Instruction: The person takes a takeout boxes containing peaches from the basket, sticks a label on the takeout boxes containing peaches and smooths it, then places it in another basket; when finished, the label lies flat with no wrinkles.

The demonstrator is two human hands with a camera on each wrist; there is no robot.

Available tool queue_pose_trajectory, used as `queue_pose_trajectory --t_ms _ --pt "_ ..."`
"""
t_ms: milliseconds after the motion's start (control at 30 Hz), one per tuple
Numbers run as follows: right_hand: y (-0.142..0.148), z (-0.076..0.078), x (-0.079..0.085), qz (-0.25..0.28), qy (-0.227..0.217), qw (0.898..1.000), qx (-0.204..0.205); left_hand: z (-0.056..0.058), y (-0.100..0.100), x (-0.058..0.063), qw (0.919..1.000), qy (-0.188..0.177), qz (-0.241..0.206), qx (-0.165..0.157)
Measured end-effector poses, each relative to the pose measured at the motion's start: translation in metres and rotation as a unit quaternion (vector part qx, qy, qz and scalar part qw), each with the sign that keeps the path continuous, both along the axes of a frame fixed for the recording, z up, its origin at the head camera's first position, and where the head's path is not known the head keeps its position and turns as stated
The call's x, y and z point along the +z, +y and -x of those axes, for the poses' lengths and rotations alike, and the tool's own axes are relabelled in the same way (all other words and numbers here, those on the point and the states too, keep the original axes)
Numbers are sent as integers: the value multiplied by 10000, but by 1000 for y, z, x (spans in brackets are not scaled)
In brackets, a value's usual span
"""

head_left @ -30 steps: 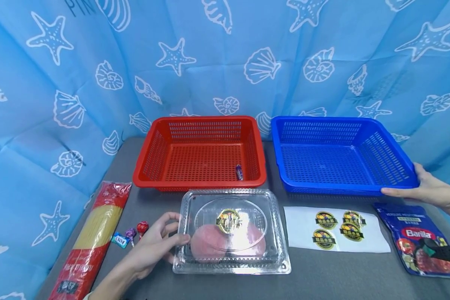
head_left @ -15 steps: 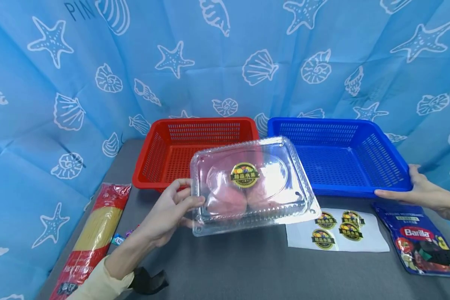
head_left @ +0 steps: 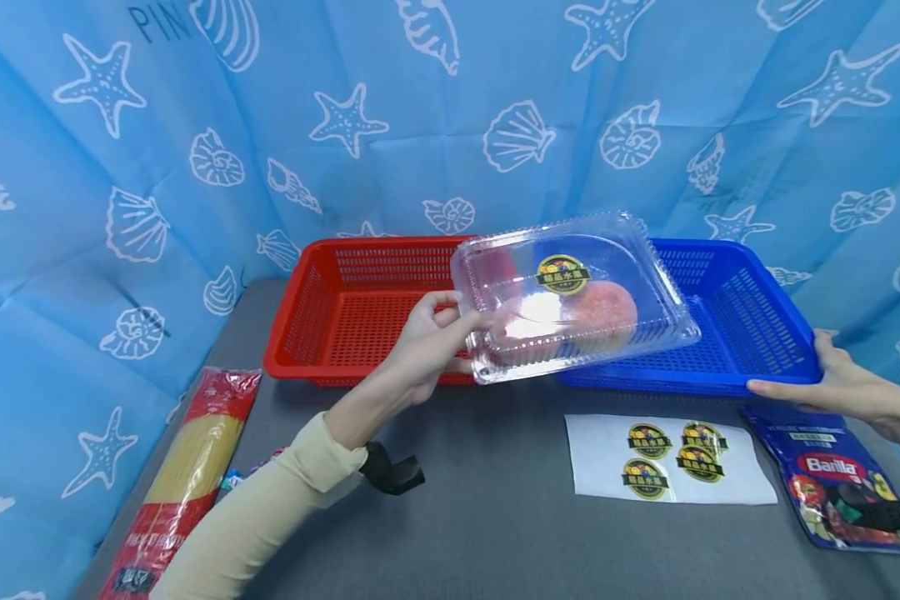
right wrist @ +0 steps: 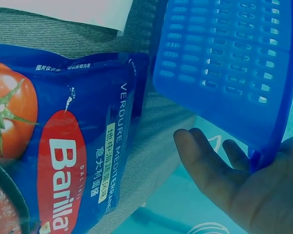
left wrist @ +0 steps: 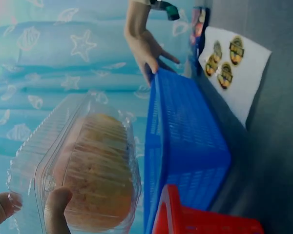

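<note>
My left hand (head_left: 435, 346) pinches the left edge of a clear plastic clamshell box (head_left: 645, 267), which is held tilted in the air. Inside sit two round pinkish fruits (head_left: 603, 312), looking like peaches; a round fruit sticker (head_left: 562, 275) marks the lid. The box hovers across the gap between the red basket (head_left: 337, 367) and the blue basket (head_left: 757, 333), mostly over the blue one. In the left wrist view, thumb and fingers hold the box (left wrist: 27, 161) by its flange. My right hand (head_left: 851, 379) grips the blue basket's near right corner.
A white sheet with several stickers (head_left: 592, 458) lies before the blue basket. Beside it, below my right hand, is a Barilla sauce pouch (head_left: 825, 492). A long spaghetti pack (head_left: 195, 450) lies at left, near small candies (head_left: 232, 479) partly hidden by my left sleeve.
My left hand has lifted the fruit box off the table and carried it up and right, from before the red basket toward the blue one. The right hand stays at the blue basket's corner.
</note>
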State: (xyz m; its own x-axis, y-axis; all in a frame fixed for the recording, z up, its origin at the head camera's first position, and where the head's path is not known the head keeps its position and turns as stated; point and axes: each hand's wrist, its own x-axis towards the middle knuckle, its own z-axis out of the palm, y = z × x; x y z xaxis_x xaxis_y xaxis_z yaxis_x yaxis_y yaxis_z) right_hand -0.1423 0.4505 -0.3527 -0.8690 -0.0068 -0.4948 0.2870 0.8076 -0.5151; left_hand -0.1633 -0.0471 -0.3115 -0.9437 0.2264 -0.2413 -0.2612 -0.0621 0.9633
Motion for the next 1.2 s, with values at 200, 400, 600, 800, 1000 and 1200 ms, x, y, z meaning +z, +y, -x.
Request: queue_pose_trajectory --t_ms 200,400,600,800,1000,1200 --pt "0 1 0 2 -12 10000 -2 24 40 0 9996 -58 -225 155" --pt "1 2 0 86 -3 10000 -12 40 74 -4 9989 -82 -321 335" --pt "-1 4 -1 50 11 10000 -46 46 105 -11 9985 79 25 549" --pt "0 4 -3 64 148 9999 -23 42 138 -15 9956 301 583 666" --pt "3 2 -3 52 161 9999 -28 40 162 -23 9824 400 1700 661" --pt "4 0 -4 35 174 9998 -55 40 170 -30 9674 620 2400 512"
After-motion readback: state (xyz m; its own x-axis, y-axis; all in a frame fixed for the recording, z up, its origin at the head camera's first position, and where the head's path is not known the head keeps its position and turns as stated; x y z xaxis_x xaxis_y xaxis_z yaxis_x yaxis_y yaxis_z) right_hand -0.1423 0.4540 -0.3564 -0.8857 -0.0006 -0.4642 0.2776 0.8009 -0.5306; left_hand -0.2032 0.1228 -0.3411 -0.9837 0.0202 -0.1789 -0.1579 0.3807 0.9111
